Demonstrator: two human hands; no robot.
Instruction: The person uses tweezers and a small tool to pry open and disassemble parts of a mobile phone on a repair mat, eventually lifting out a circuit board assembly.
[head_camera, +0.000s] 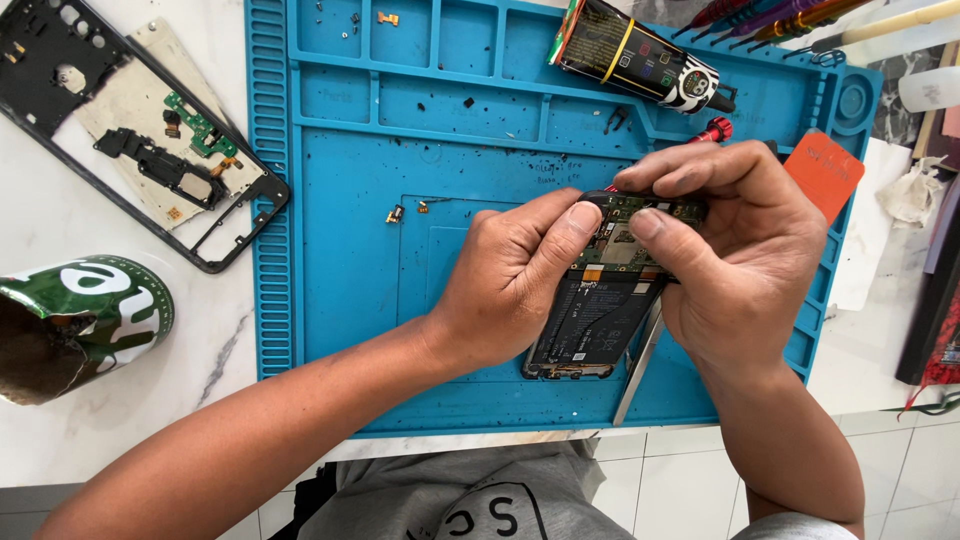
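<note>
One opened black smartphone with bare battery and green circuit board (600, 300), centre of blue silicone mat (340, 270). Left hand (510, 280) pinches its 9 o'clock edge, right hand (740, 250) its 12 o'clock end. Light, stiff, likely fragile; best held by the frame edges.

The opened phone (598, 300) lies on the mat (340, 260); the frame (120, 130) sits left (off the mat).

Opened phone (596, 318), back cover off, battery and green board showing, sits tilted toward 1 o'clock on the blue mat (340, 280).
</note>
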